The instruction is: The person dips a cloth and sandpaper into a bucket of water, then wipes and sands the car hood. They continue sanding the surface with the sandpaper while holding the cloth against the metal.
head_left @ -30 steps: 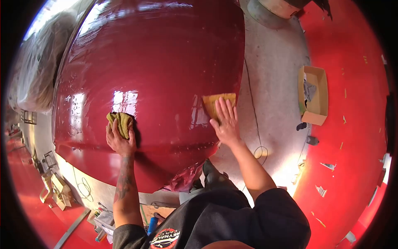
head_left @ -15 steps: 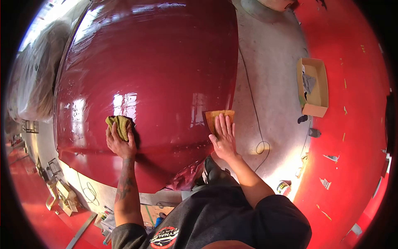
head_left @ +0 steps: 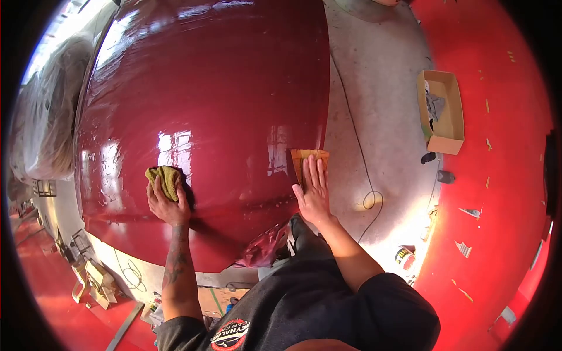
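– Since the earliest frame, our right hand (head_left: 315, 196) and the sheet (head_left: 298, 164) beneath it have shifted along the panel (head_left: 234, 93) towards its near right corner; our left hand (head_left: 170, 207) keeps nearly the same place on it. How do we rate the panel itself?

– Largest item first. We judge the panel broad, stiff and heavy, with a glossy surface that looks wet and therefore slippery; its finish probably marks easily. We should support it at the outer edges if it must be shifted, and lay only flat palms on its top.

– Next, the sheet. Where is it, and how do we hold it?

– It lies at the panel's right edge, partly hidden by our right hand. Our fingers are extended over it, unclenched; pressure alone appears to retain it. We judge it light, thin and flexible, liable to crease or catch at the edge. We should take hold across its middle, fingertips inside its border.

– And the towel (head_left: 168, 177)?

– It is bunched on the panel's near left portion. Our left fingers curve over it, grasping it against the surface. We judge it light, soft and hard to damage. We should hold it by the gathered bulk.
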`<state>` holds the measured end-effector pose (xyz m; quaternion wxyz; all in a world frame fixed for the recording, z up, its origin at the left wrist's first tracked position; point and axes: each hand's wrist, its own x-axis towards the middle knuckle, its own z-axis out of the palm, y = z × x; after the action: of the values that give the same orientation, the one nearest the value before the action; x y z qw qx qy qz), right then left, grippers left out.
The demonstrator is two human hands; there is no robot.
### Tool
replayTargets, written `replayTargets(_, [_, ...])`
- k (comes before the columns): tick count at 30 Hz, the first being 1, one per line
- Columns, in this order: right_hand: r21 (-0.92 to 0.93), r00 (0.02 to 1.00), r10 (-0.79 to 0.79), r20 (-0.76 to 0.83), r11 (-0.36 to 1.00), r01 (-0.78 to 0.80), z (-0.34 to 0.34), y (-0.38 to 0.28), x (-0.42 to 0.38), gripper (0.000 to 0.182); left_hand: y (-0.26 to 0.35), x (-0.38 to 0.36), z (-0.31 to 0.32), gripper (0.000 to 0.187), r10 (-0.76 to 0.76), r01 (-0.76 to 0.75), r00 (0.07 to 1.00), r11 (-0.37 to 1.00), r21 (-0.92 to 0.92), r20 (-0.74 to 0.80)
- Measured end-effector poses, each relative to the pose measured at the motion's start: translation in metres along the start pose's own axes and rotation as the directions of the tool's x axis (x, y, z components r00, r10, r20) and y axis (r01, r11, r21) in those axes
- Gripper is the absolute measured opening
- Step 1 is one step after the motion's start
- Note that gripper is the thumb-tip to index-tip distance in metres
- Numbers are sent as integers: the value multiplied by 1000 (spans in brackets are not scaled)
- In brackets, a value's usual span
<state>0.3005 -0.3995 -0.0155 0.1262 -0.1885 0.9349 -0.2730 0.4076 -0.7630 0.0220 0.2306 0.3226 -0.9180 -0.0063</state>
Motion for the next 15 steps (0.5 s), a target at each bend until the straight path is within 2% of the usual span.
replayTargets(3, [-98,998,-50,-36,994,46,-9,20,45,76,-1,0,1,62,8,-8,1000,1000,-2,-13])
replayTargets(5, [-122,987,-16,-161,993,-4,-26,28,131,77,-3,0,0,61,30,-30,999,999,-23,-12])
replayTargets(7, [-130,979,34,-202,990,-61,-45,37,216,77,-4,-2,0,62,20,-20,1000,1000,-13,-6])
replayTargets(9, [-170,947,-23,-320,985,-33,-46,42,267,75,-6,-1,2,63,21,-20,1000,1000,-24,3])
replayTargets(10, [-166,946,-20,-324,985,-36,-43,36,257,75,-7,-1,1,63,26,-26,1000,999,-23,0])
replayTargets(12, [-194,977,-6,-212,980,-36,-34,8,203,74,-5,-1,3,63,12,-12,1000,1000,-3,-3])
replayTargets(13, [-250,986,-73,-150,968,34,-25,-11,158,73,-5,-2,3,63,9,-9,1000,1000,-3,-3])
replayTargets(15, [-363,982,-144,126,914,181,2,-42,68,87,-5,-3,0,63,3,-3,1000,1000,-2,4])
